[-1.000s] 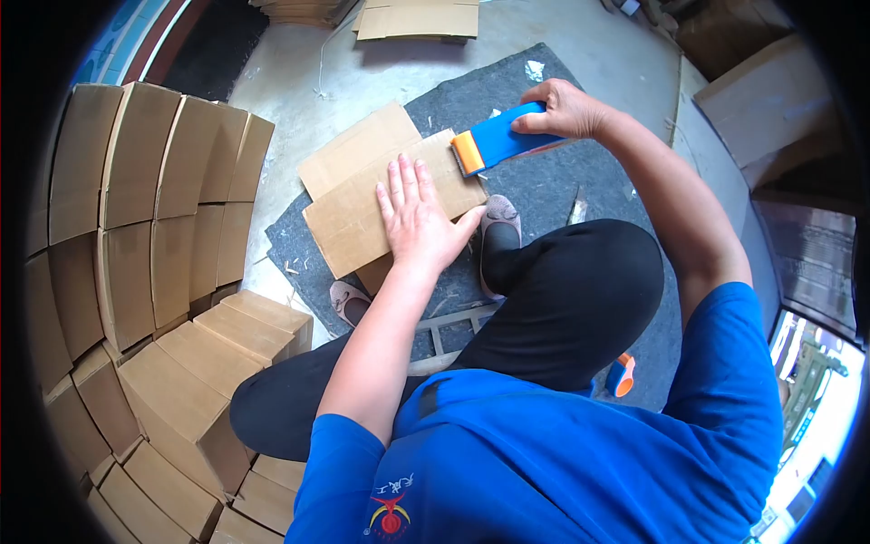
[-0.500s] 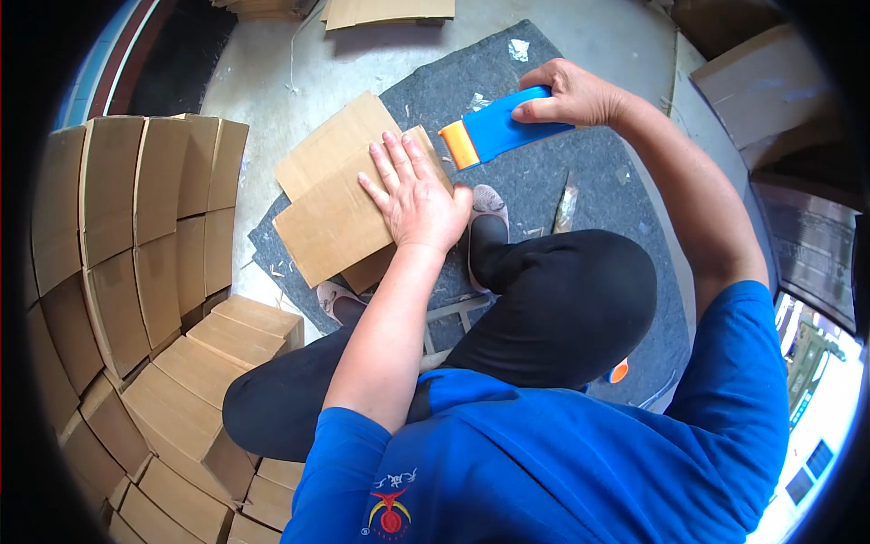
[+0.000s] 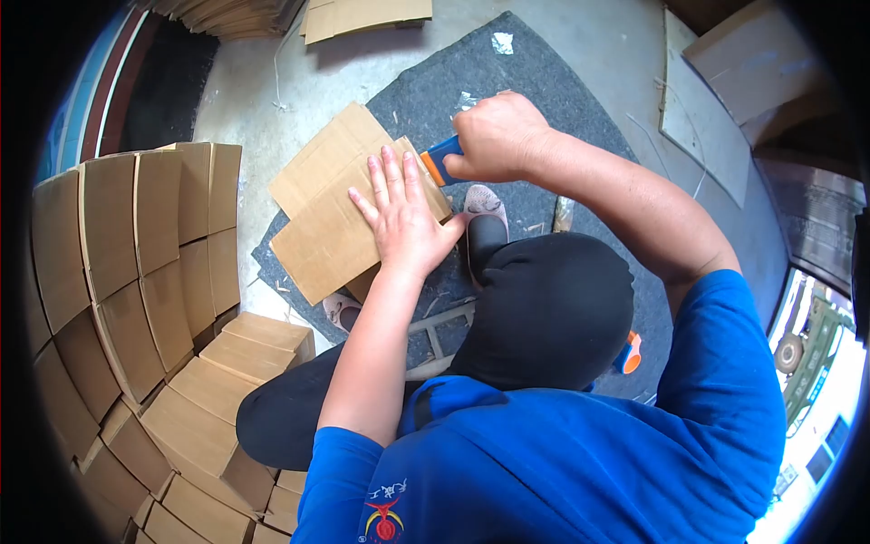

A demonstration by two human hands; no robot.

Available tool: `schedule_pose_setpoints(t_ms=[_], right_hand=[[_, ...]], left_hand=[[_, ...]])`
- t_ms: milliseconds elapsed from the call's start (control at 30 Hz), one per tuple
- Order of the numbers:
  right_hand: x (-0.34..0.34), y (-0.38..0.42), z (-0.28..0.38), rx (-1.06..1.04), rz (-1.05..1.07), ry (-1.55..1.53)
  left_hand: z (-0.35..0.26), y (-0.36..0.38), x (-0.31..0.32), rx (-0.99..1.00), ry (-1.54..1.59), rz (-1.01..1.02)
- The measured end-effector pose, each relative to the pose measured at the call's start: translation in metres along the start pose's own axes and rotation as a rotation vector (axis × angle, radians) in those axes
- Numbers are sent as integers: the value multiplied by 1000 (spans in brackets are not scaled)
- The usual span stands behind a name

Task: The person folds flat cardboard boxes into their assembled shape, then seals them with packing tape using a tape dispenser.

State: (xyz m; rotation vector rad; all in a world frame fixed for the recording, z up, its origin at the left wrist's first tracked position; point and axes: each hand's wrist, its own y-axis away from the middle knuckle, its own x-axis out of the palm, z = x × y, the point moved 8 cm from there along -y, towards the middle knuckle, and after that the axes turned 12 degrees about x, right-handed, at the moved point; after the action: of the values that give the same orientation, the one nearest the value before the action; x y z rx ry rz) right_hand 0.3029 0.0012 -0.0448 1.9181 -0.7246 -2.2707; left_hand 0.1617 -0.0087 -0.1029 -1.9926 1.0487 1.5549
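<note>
Here's the cardboard box (image 3: 313, 249), down on the dark mat (image 3: 544, 72) in front of the person, its long side running at a slant, and a wide cardboard flap (image 3: 328, 152) spreads out at its far side. The left hand (image 3: 405, 227) is on it now, palm down and fingers fanned across the top, pressing flat rather than gripping, thumb out towards the box's right end.

Over at that end comes the right hand (image 3: 498, 136), fingers closed round a blue tool (image 3: 443, 160) with an orange edge. That edge is right up by the end of the box; whether the two touch, I cannot tell.

Just below, one light patterned shoe (image 3: 483, 201) is planted on the mat, the other shoe (image 3: 340, 311) peeking out past the box's near edge. A grey frame (image 3: 435, 340) shows between the legs, and right of the knee there's an orange-and-blue object (image 3: 631, 354), partly covered.

Further out, a pale scrap (image 3: 502, 43) sits towards the mat's far corner, flat cardboard (image 3: 367, 18) lies on the floor (image 3: 245, 100) beyond, and stacked cartons (image 3: 118, 236) line the whole left side.
</note>
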Motion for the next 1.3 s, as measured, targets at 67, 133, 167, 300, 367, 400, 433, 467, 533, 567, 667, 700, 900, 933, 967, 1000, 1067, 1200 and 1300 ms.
schedule_pose_setpoints(t_ms=[67, 133, 167, 300, 367, 400, 433, 467, 533, 567, 667, 700, 900, 933, 967, 1000, 1067, 1200, 1300], right_hand=[[1, 8, 17, -68, -122, 36], [34, 9, 24, -190, -207, 197], [54, 5, 18, -179, -200, 157], [84, 0, 16, -140, -142, 101], [107, -1, 30, -222, -143, 221], [116, -2, 28, -217, -146, 215], [127, -1, 30, -248, -139, 313], [137, -1, 31, -281, -136, 414], [164, -3, 26, -256, -59, 412], [178, -2, 25, -244, -13, 399], [172, -10, -5, -23, -110, 305], [172, -16, -20, 69, -122, 252], [189, 4, -86, 365, -325, 50], [200, 9, -90, 384, -317, 36], [217, 14, -95, 422, -315, 36], [234, 18, -101, 462, -316, 37], [266, 25, -114, 481, -105, -19], [324, 13, -126, 556, 17, 13], [305, -6, -132, 576, 230, -178]], left_hand=[[-1, -1, 0, 33, 14, 12], [-2, -2, 0, 36, 19, 32], [-2, -1, 2, 46, -20, 33], [-3, -1, 3, 65, -65, 16], [-5, -2, 7, 66, -72, 7], [-5, -4, 4, 65, -83, -19], [-6, -5, 3, 60, -103, 2], [-6, -4, 4, 58, -105, 14], [-5, -4, 4, 63, -102, 18], [-4, -4, 4, 68, -61, 5], [-5, 2, -7, 182, 44, -158], [-3, 9, -9, 265, 98, -239], [-2, 33, -7, 295, 5, -270], [-3, 33, -6, 284, 21, -242], [-2, 34, -5, 277, 39, -221], [-1, 35, -5, 272, 58, -201], [8, 44, -7, 258, 80, -271], [35, 79, -24, 74, 23, -339], [72, 114, -30, -142, -61, -271]])
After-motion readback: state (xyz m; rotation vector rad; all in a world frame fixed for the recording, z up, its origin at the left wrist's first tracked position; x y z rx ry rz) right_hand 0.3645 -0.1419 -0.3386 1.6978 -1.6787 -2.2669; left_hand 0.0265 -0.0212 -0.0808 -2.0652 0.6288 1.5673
